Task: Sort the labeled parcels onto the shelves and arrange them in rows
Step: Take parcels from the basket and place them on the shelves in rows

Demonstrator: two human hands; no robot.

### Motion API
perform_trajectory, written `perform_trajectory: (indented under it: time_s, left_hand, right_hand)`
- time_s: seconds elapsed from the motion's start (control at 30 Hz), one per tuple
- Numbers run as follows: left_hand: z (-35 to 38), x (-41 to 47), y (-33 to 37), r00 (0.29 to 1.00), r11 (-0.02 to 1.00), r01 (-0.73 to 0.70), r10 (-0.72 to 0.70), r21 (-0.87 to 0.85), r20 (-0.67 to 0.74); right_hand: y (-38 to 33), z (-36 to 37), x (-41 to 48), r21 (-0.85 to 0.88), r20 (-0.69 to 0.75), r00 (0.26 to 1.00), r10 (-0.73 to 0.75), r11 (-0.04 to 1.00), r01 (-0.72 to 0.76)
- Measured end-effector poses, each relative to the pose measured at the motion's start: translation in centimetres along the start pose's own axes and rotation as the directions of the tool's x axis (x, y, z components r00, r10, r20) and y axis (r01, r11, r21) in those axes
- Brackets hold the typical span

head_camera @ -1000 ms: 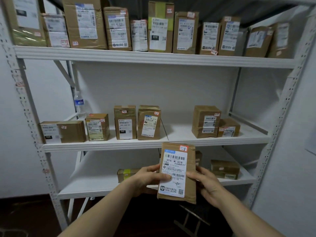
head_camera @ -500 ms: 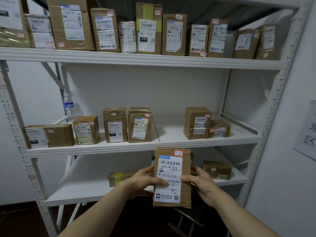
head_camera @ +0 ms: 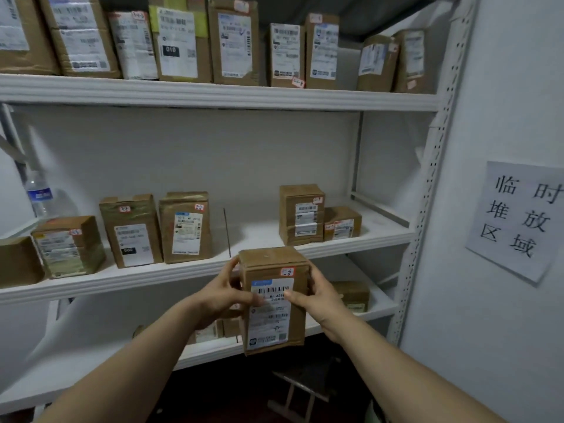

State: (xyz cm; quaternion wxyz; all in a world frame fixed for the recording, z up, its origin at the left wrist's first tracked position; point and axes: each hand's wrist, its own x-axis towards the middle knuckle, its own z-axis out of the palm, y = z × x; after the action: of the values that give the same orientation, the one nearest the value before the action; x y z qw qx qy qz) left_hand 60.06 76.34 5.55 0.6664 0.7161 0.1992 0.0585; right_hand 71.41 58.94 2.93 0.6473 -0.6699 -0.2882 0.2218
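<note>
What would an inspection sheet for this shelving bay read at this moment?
Surface: white middle shelf, a bare gap between its two parcel groups.
Job's things: held parcel, upright, label facing the camera, before the middle shelf's edge; top-shelf row packed side by side; middle-shelf parcels upright; a few lower-shelf parcels.
Clutter: water bottle at the far left, level with the middle shelf.
Hands: left hand and right hand grip the held parcel's sides, thumbs on its label.
Cables: nothing seen.
Surroundings: paper sign on the right wall; wooden-legged stand on the floor below, partly hidden.
</note>
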Motion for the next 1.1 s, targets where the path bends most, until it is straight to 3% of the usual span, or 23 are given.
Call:
perform_trajectory:
  time_s: [0.2,0.33,0.5,0.73,0.97,1.1]
  left_hand:
    - [-1.6,4.9,1.7,0.996,0.992,-0.052,0.060,0.116,-0.072]
    - [-4.0,9.3,2.6,0.976,0.964,-0.161,0.188,0.211,-0.114]
    - [-7.4,15.4,4.0,0.957,0.963,-0.219,0.244,0.158,-0.156]
    - [-9.2,23.2,3.3,0.971,0.990,-0.135,0.142,0.052,-0.192]
    - [-9.4,25.9,2.7,0.957,0.993,-0.052,0.079,0.101,-0.280]
    - [-8.2,25.9,1.3,0.919,0.991,0.064,-0.013,0.119,-0.393]
  right_hand:
    - [-0.5,0.8,5.7,-0.165,-0.056,0.998,-0.007,0.986,-0.002]
    - [-1.9,1.4,10.4,-0.152,-0.015,0.998,-0.057,0.987,0.055]
    - [-2.3,2.8,17.8,-0.231,-0.017,0.998,-0.059,0.972,0.054]
    - [-0.8,2.6,24.4,-0.230,-0.003,0.999,0.040,0.972,-0.040]
    - [1.2,2.5,27.3,-0.245,0.031,0.998,0.060,0.968,-0.050]
    - [3.2,2.6,28.2,-0.433,-0.003,0.993,0.120,0.895,-0.110]
